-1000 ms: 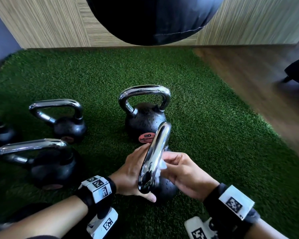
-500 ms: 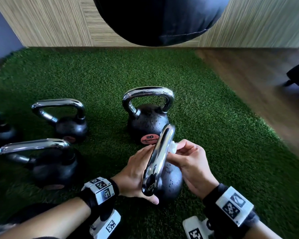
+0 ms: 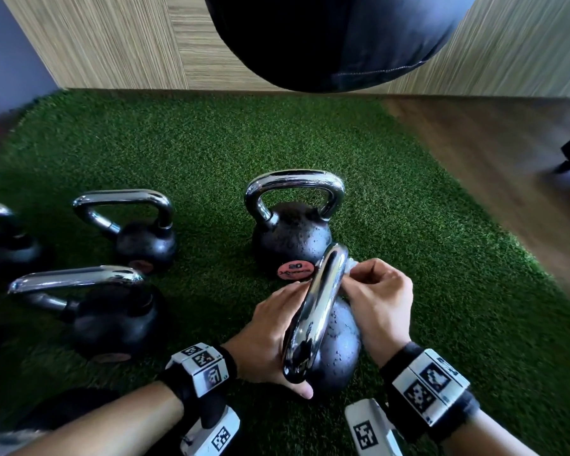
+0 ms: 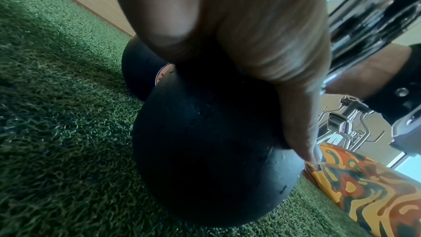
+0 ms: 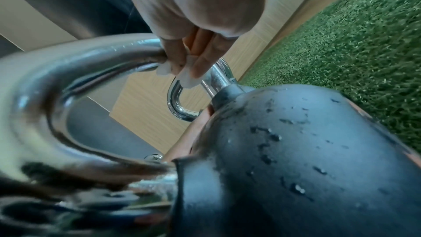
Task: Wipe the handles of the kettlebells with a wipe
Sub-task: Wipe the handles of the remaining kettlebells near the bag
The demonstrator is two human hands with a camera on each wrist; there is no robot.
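The nearest black kettlebell [image 3: 341,353] stands on the turf with its chrome handle [image 3: 320,311] pointing away from me. My left hand [image 3: 267,330] rests against the left side of its ball, thumb stretched below the handle's near end; the fingers are hidden behind the handle. In the left wrist view the left hand [image 4: 262,33] lies over the ball [image 4: 205,150]. My right hand [image 3: 354,274] pinches a small white wipe [image 3: 350,263] against the handle's far bend. The right wrist view shows the right hand's fingertips [image 5: 200,68] pressing the wipe [image 5: 187,78] on the handle [image 5: 91,57].
Right behind stands a kettlebell with a pink "20" label [image 3: 290,238]. Three more sit to the left [image 3: 145,245], [image 3: 112,320], [image 3: 4,245]. A dark punching bag [image 3: 326,37] hangs overhead. Green turf [image 3: 441,291] meets wood floor [image 3: 491,159] on the right.
My right hand has slid the wipe along the handle from its middle to the far bend. The left hand and the kettlebell have stayed in place.
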